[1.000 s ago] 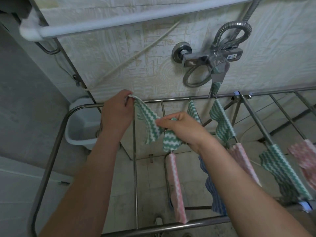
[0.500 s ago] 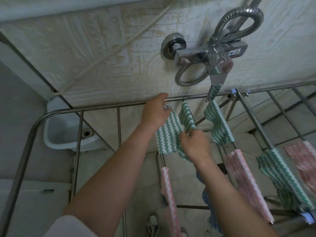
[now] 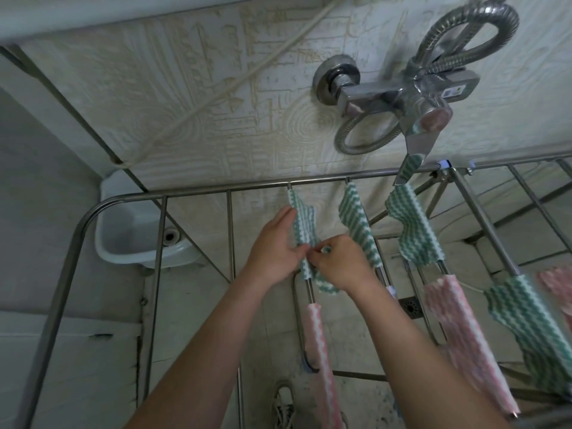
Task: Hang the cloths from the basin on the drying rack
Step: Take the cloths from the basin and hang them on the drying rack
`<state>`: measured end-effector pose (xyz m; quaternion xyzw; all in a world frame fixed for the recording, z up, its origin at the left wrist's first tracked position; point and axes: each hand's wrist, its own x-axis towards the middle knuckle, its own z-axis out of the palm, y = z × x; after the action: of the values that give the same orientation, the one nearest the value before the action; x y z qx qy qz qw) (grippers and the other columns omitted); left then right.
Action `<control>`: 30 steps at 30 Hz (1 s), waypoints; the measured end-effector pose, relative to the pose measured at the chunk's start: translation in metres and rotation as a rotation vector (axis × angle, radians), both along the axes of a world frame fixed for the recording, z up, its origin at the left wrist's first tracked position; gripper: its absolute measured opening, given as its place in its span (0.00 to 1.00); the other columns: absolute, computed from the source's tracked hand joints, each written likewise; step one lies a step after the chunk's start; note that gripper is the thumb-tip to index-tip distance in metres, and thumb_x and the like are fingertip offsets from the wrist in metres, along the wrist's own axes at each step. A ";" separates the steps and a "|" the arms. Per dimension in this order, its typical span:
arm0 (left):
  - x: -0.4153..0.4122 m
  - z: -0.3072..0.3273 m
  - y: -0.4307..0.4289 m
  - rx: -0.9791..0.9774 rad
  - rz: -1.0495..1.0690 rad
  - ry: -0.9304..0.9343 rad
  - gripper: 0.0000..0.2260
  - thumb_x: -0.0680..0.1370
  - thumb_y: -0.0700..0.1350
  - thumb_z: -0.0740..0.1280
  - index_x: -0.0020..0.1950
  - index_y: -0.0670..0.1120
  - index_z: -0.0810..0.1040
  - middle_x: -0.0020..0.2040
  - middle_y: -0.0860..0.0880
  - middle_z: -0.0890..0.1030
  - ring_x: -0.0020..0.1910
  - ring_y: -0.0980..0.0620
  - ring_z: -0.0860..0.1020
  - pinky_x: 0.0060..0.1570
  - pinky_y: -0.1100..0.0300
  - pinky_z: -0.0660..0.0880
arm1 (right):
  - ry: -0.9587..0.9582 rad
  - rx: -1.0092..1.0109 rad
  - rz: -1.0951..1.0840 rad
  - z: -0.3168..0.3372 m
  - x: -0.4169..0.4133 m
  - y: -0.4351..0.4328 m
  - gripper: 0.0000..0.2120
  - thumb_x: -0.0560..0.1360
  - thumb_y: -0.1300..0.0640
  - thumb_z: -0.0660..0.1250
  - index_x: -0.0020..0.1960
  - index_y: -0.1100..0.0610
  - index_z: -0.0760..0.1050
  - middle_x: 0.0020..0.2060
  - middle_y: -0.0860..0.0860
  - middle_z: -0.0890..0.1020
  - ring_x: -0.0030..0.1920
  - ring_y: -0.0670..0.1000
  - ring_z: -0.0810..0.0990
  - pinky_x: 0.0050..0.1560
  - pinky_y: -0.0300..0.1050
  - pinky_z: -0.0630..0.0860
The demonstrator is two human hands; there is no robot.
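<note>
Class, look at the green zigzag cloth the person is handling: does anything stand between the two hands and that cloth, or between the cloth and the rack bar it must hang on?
Nothing visible does. The left hand and right hand already touch the green cloth, which lies draped over its rack bar.

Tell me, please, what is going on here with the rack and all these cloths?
A person is hanging cloths on a metal drying rack beside a tiled wall. Both hands, the left hand and the right hand, hold a green zigzag cloth draped over one rod, arranging it. Other green cloths and pink cloths already hang on neighbouring rods.
</note>
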<state>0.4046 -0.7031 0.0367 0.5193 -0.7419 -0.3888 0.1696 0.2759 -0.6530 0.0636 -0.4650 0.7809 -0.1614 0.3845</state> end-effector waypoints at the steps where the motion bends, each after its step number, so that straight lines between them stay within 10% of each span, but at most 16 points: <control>1: -0.002 -0.001 -0.002 -0.008 -0.008 -0.021 0.34 0.75 0.48 0.70 0.77 0.48 0.57 0.78 0.52 0.56 0.76 0.54 0.56 0.70 0.65 0.50 | -0.033 0.007 -0.022 -0.001 -0.001 0.000 0.12 0.75 0.51 0.68 0.42 0.59 0.82 0.28 0.50 0.79 0.28 0.49 0.77 0.28 0.39 0.67; 11: 0.006 0.004 0.004 -0.061 -0.102 -0.073 0.31 0.76 0.50 0.67 0.76 0.49 0.58 0.78 0.53 0.55 0.75 0.49 0.55 0.69 0.61 0.52 | 0.276 -0.040 0.048 0.003 -0.002 -0.004 0.12 0.76 0.50 0.65 0.48 0.57 0.81 0.43 0.55 0.83 0.45 0.57 0.81 0.38 0.41 0.70; 25: -0.002 0.013 -0.021 0.089 -0.347 -0.288 0.48 0.70 0.53 0.74 0.78 0.47 0.45 0.78 0.53 0.39 0.77 0.52 0.39 0.72 0.58 0.43 | 0.008 0.001 0.018 0.000 -0.001 0.000 0.07 0.73 0.53 0.66 0.46 0.51 0.83 0.37 0.50 0.84 0.35 0.47 0.81 0.37 0.42 0.77; 30: 0.002 0.028 -0.009 0.023 -0.146 -0.070 0.33 0.73 0.52 0.71 0.75 0.53 0.61 0.77 0.53 0.56 0.76 0.53 0.51 0.72 0.53 0.52 | -0.234 -0.173 -0.207 0.024 -0.007 0.009 0.10 0.75 0.51 0.68 0.51 0.56 0.80 0.40 0.46 0.80 0.41 0.45 0.79 0.41 0.40 0.74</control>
<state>0.4061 -0.7116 0.0643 0.4789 -0.7787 -0.3903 0.1088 0.2686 -0.6443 0.0879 -0.3918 0.7577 -0.3197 0.4126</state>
